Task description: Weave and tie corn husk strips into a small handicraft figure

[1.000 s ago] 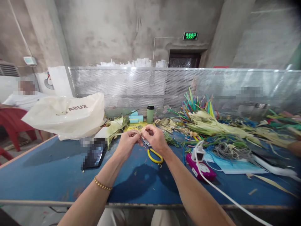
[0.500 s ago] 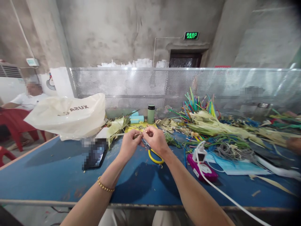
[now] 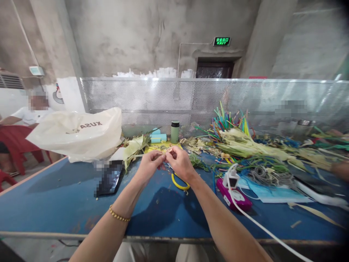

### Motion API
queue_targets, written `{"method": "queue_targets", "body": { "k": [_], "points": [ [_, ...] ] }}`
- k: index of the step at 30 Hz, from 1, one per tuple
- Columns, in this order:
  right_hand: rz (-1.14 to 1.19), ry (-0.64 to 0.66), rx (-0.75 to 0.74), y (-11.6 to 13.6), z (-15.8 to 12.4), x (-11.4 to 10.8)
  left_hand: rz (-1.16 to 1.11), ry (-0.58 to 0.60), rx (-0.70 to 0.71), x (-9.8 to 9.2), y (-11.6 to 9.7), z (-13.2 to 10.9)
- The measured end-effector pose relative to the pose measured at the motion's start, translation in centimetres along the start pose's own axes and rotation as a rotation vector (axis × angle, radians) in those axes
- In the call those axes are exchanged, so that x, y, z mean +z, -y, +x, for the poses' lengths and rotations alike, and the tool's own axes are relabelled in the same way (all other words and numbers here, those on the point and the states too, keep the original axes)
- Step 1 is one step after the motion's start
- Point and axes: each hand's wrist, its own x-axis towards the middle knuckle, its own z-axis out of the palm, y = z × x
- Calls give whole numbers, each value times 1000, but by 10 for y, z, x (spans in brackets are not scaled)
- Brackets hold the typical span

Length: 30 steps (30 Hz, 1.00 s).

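Note:
My left hand (image 3: 148, 165) and my right hand (image 3: 179, 162) meet above the middle of the blue table (image 3: 89, 214), fingertips pinched together. A thin pale husk strip (image 3: 139, 155) sticks out to the left from my left fingers. What lies between the fingertips of my right hand is too small and covered to make out. Under my right wrist lies a pair of scissors (image 3: 180, 186); one yellow handle loop shows and the rest is hidden. Left of my hands, a pale green corn husk (image 3: 135, 147) rests near a dark phone (image 3: 110, 178).
A cream plastic bag (image 3: 79, 134) fills the back left. Behind my hands stands a green bottle (image 3: 175, 132). On the right are corn husks (image 3: 245, 143), grey cords (image 3: 268, 176), a purple power strip (image 3: 234, 196) with a white cable, and a blue face mask (image 3: 280, 193). Another person's hand (image 3: 339, 168) shows far right.
My left forearm and wrist have shifted slightly left and down. Both hands stay pinched together at nearly the same place.

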Motion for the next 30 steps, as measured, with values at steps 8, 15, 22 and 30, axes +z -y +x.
{"method": "queue_targets", "body": {
  "k": [8,15,22,30],
  "points": [
    [362,248,148,18,0,-17,-148,119,3,-11,4,3],
    [181,202,120,10,2,-15,-122,150,-123,-8,-4,-1],
    [54,184,50,3,2,-11,-127,57,-107,-3,1,-1],
    [58,96,92,3,2,-6,-122,3,-63,-1,2,-1]
  ]
}}
